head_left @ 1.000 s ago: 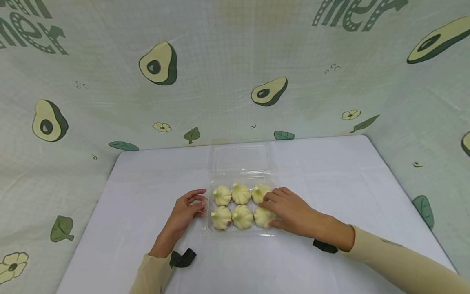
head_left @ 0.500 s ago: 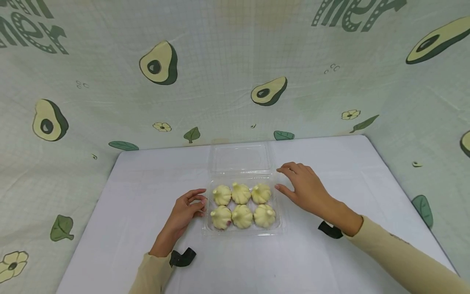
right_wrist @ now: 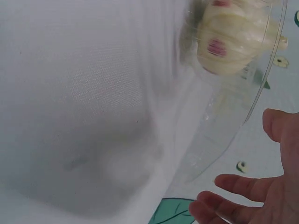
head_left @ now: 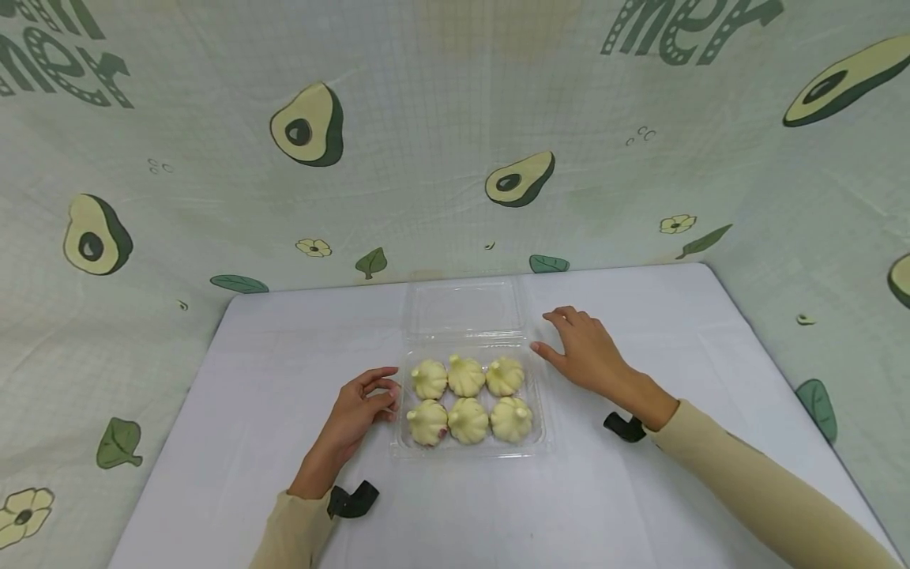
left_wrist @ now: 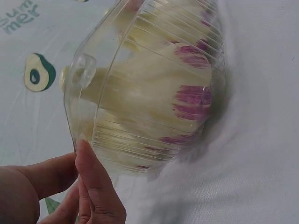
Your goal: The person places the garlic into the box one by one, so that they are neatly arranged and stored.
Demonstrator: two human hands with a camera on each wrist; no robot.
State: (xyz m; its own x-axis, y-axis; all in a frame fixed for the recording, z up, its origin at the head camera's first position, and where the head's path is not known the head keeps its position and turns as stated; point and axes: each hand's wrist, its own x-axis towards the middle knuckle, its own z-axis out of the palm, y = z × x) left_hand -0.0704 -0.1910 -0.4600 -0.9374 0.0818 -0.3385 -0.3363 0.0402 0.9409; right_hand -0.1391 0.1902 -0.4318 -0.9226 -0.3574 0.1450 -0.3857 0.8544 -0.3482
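A clear plastic clamshell box (head_left: 539,442) lies with its lid (head_left: 465,308) laid back on the far side. Garlic bulbs (head_left: 468,420) fill its tray in two rows of three. My left hand (head_left: 361,405) is at the tray's left side; in the left wrist view its thumb and fingertips (left_wrist: 84,151) pinch the rim below a bulb (left_wrist: 140,88). To the right of the hinge, my right hand (head_left: 586,348) hovers with fingers apart and nothing in them. The right wrist view has that hand's thumb (right_wrist: 275,122) close to the box edge but apart from it.
A white cloth (head_left: 640,506) covers the table. Behind and at the sides hangs a pale green curtain (head_left: 426,118) printed with avocados and leaves. Black straps with a small mount (head_left: 354,499) sit at both wrists.
My right hand has left the near-right garlic bulb and moved away and to the right, up beside the lid hinge. The left hand stays at the rim.
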